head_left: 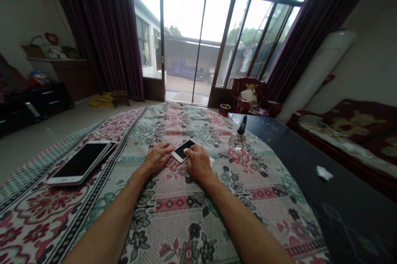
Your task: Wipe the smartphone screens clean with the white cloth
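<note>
A white smartphone with a dark screen lies on the flowered tablecloth, between my hands. My left hand rests flat beside it, fingers stretched out and their tips at the phone's left edge. Closed fingers of my right hand press a small white wad, like tissue or cloth, onto the screen. Another white piece shows just behind that hand, partly hidden. To the left, a larger white device with a black screen lies on top of another dark-screened one.
A clear glass bottle with a black spray top stands right of my hands. Beyond the cloth's right edge, a crumpled white tissue lies on a dark surface. Wooden seats stand at the right, and glass doors ahead.
</note>
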Tool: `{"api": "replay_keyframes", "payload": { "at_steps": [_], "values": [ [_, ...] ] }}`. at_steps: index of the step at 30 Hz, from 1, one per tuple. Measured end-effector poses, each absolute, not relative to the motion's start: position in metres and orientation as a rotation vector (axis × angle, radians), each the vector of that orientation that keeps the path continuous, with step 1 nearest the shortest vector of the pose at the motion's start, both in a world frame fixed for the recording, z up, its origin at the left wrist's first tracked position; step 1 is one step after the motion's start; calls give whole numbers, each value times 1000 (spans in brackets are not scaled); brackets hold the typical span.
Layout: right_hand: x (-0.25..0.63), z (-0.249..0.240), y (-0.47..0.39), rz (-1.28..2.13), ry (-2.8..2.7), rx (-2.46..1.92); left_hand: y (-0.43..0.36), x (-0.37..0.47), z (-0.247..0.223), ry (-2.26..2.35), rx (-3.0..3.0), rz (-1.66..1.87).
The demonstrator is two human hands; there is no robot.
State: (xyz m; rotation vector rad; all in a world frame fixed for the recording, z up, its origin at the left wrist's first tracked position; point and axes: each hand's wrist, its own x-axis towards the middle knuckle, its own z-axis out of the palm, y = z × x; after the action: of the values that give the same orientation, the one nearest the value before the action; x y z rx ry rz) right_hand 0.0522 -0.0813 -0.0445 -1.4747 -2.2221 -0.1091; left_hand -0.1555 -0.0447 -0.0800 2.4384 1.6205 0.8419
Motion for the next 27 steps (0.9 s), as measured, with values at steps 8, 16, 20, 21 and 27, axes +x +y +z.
{"api": "replay_keyframes", "payload": {
  "at_steps": [8, 16, 20, 21, 27],
  "values": [
    [37, -42, -96, -94, -2332, -1344, -42, -156, -83, 1599, 2439, 867],
    [47, -45, -85, -70, -2255, -1371, -46, -155, -78, 1565, 2436, 901],
    [54, -45, -77, -93, -2200, -1445, -45, -155, -78, 1551, 2466, 901],
    [53, -45, -77, -95, -2211, -1439, -45, -155, -79, 1560, 2463, 900],
    [36, -40, -94, -108, -2351, -1339, -43, -153, -80, 1570, 2427, 911]
  ]
}}
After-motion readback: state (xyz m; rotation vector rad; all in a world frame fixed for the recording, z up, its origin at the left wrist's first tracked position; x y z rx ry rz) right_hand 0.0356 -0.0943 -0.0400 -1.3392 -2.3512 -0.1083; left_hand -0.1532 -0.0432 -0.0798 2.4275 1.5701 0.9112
